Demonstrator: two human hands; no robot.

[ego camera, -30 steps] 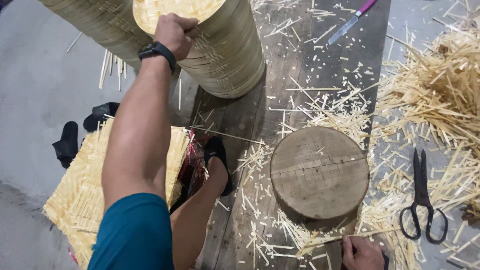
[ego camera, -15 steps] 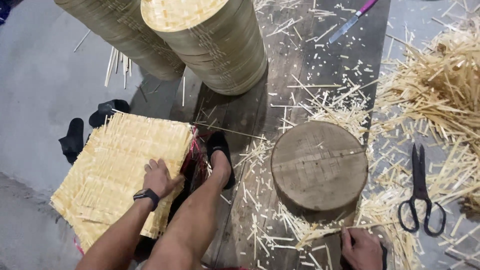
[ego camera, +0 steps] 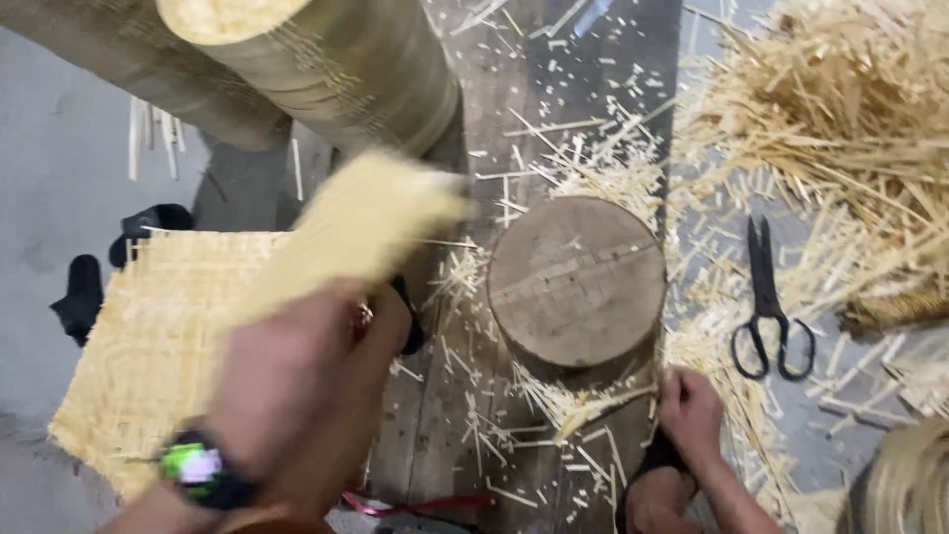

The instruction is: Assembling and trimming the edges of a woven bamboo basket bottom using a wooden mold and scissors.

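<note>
Left hand: your left hand (ego camera: pixel 282 371) is blurry; it holds up a woven mat (ego camera: pixel 361 222), gripping its lower end; a watch (ego camera: pixel 198 467) sits on the wrist
Right hand: your right hand (ego camera: pixel 689 410) is closed on thin straw strips (ego camera: pixel 583 403), just below the round wood block (ego camera: pixel 576 280)
Mat: it is lifted above the stack of mats (ego camera: pixel 148 346) on the floor
Nearby: black scissors (ego camera: pixel 766 302) lie right of the block; a straw pile (ego camera: pixel 840 119) is behind them

Pale woven bamboo mat (ego camera: pixel 366 227), motion-blurred, raised and tilted above a flat mat stack (ego camera: pixel 148 336), left of the round wooden block (ego camera: pixel 576 280)
</note>
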